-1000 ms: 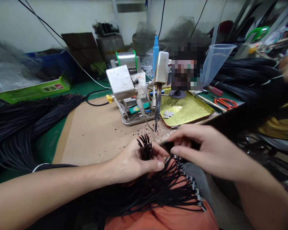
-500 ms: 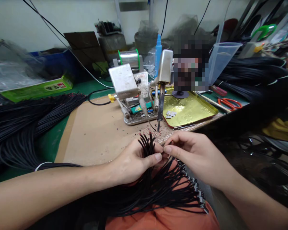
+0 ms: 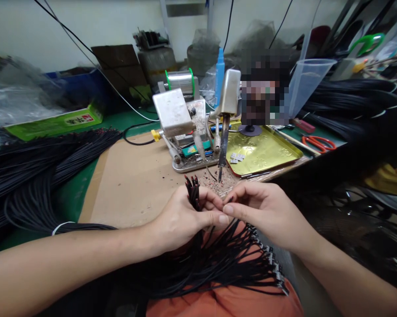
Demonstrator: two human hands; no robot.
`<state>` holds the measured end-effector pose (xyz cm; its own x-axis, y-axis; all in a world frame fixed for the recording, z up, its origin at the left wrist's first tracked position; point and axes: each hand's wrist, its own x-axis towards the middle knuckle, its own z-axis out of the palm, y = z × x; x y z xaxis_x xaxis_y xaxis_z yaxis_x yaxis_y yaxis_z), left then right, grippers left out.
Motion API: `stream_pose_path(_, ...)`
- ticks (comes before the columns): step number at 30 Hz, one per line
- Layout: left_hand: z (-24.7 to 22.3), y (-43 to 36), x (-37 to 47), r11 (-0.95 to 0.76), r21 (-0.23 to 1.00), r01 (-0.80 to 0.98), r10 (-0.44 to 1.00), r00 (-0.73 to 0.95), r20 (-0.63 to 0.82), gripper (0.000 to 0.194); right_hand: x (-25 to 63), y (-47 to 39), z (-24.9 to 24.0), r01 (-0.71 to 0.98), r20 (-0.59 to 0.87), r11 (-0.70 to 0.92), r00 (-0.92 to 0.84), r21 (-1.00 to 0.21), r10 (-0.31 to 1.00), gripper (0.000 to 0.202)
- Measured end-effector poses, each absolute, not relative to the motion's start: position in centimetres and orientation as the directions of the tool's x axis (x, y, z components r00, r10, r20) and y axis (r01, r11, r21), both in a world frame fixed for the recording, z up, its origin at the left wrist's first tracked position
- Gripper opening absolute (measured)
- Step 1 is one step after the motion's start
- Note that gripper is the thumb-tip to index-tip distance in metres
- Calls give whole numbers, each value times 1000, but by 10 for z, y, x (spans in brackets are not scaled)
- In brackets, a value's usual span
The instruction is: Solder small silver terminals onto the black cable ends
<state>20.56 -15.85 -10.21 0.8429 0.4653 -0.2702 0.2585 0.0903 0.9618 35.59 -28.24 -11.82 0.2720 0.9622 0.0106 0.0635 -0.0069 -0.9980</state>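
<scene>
A bunch of black cables with reddish tips stands up out of my left hand, whose fingers are wrapped round it. Beside it, the thumb and forefinger of my right hand are pinched on a single black cable near its end, and the fingertips of both hands almost meet. More of the cables fan out across an orange cloth on my lap, with small metal connectors along their right ends. Just beyond my hands, a soldering iron points down from its feeder stand.
Cardboard covers the green bench top, with red and black scraps near the iron's tip. A gold tray holds small white pieces. Orange-handled scissors lie right of it. Thick cable bundles fill the left side. A solder spool sits behind.
The cable tips in my left hand have drawn closer together and shifted left. My left thumb has moved slightly right, and my right hand still pinches beside it.
</scene>
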Motion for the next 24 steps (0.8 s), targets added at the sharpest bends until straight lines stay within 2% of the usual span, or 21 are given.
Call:
stream_pose_path(5, -98, -161, 205, 81, 958, 275, 513, 812, -277, 23, 363, -284, -113, 106, 50, 20, 287, -994, 957, 12)
stream_pose_path(9, -94, -164, 205, 57, 947, 316, 540, 788, -295, 18, 368, -287, -112, 112, 17, -15, 283, -994, 959, 13)
stream_pose_path(18, -94, -162, 205, -47, 955, 292, 547, 808, -220, 16, 379, -288, -113, 145, -25, -71, 295, -987, 955, 9)
stream_pose_path(21, -96, -160, 204, -46, 961, 273, 553, 808, -203, 14, 378, -286, -115, 97, -42, -75, 308, -992, 951, 4)
stream_pose_path(24, -97, -159, 204, 18, 968, 252, 552, 804, -220, 13, 368, -284, -123, -14, -17, -13, 321, -1000, 947, 5)
